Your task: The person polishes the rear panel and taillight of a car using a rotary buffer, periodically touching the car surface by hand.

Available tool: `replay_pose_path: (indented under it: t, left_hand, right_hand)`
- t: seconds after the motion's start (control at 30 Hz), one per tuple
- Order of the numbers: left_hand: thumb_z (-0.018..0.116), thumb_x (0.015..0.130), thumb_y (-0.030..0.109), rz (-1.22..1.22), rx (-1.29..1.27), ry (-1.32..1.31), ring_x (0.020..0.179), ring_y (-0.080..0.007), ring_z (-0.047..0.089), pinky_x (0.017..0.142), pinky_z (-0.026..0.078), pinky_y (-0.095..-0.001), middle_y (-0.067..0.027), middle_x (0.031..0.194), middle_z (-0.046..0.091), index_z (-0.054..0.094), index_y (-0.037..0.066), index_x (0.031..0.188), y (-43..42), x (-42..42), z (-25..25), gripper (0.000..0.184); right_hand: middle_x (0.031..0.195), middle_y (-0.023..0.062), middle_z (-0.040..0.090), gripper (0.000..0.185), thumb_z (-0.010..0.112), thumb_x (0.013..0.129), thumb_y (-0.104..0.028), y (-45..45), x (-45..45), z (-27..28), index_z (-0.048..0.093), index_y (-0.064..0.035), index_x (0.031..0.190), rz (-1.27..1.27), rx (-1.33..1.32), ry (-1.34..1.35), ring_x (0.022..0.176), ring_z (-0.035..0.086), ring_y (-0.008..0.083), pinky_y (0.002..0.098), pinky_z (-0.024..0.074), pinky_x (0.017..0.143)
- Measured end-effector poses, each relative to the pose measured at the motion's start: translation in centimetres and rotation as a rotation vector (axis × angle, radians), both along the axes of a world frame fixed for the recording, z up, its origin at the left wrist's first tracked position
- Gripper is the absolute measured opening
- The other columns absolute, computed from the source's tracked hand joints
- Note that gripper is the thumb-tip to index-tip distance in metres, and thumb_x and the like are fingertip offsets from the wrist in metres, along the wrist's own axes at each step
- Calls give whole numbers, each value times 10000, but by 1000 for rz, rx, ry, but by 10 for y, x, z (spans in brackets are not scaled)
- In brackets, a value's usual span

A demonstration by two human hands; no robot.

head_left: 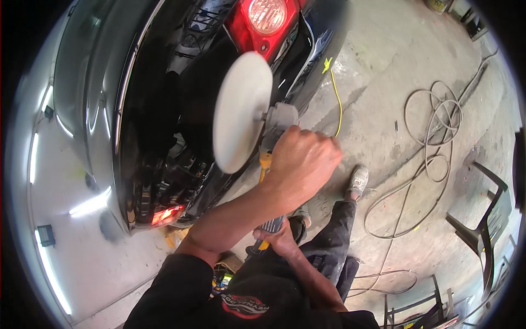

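A rotary polisher (pixel 272 223) with yellow and grey parts is held in front of my body. Its round white buffing pad (pixel 244 112) faces the black car panel (pixel 203 82); whether the pad touches the panel I cannot tell. My left hand (pixel 304 156) is closed in a fist near the polisher's head, most likely around a part hidden behind the fingers. Lower down, my right hand (pixel 278 239) wraps around the rear of the polisher's body. Above the pad is the car's red tail light (pixel 267 19).
A second lit tail light (pixel 167 215) is at the lower left. Looped hose (pixel 404 189) lies across the concrete floor at right. A yellow cord (pixel 338 101) runs along the floor beside the car. A dark plastic chair (pixel 485 222) stands at the far right.
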State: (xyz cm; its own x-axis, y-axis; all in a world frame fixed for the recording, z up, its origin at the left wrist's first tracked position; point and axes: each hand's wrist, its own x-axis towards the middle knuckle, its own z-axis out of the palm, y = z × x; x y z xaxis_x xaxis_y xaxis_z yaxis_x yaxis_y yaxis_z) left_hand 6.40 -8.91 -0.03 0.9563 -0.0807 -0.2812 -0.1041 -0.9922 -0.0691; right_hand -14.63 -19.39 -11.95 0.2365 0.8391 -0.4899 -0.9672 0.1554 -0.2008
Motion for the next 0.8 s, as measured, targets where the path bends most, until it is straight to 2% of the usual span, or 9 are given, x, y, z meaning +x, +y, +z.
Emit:
replay_pose_path:
  t: [0.17,0.3,0.37,0.47,0.57,0.7,0.8]
  left_hand:
    - [679,689,125,-16,55,25,571,-203,658,549,473,-322,-59,606,633,633,104,692,0,-4,0,50]
    - [675,698,122,-55,22,-19,593,-194,668,547,472,-322,-53,610,640,665,123,669,-5,29,-11,30]
    - [672,702,118,-88,-3,-79,609,-191,676,548,476,-325,-50,611,645,683,134,652,-8,55,-18,54]
    - [684,751,150,-67,43,-183,654,-129,679,592,464,-302,26,626,663,703,206,649,-13,89,-26,118]
    - [687,750,145,-30,85,-131,653,-123,676,600,464,-307,26,641,673,713,196,663,-12,106,-11,103]
    - [688,676,91,-33,17,-134,644,-181,695,576,490,-318,-40,603,664,712,151,641,-7,87,-8,74]
    - [688,672,93,-31,8,-47,624,-184,686,583,487,-322,-36,587,657,699,152,619,-4,57,5,81]
  right_hand:
    - [1068,2,596,602,816,758,19,4,-11,-4,466,-58,1242,-19,25,-12,963,609,121,291,538,820]
    - [1042,9,609,548,822,757,3,11,19,-11,506,-56,1200,-115,42,-32,921,617,119,295,537,809]
    - [1040,33,634,504,793,758,25,17,43,-19,527,-44,1181,-168,26,-49,929,634,144,307,534,823]
    - [1049,64,659,460,749,761,54,23,77,-27,547,-28,1166,-211,10,-73,949,654,174,321,531,841]
    - [1071,76,660,445,713,770,65,26,94,-28,541,-16,1173,-248,-3,-93,971,657,186,325,531,844]
    - [1061,69,658,446,718,775,61,19,76,-26,536,-11,1176,-217,-19,-132,965,652,176,317,528,830]
    - [1054,62,654,471,747,766,65,18,44,-26,528,-11,1177,-181,-7,-145,954,648,165,310,534,817]
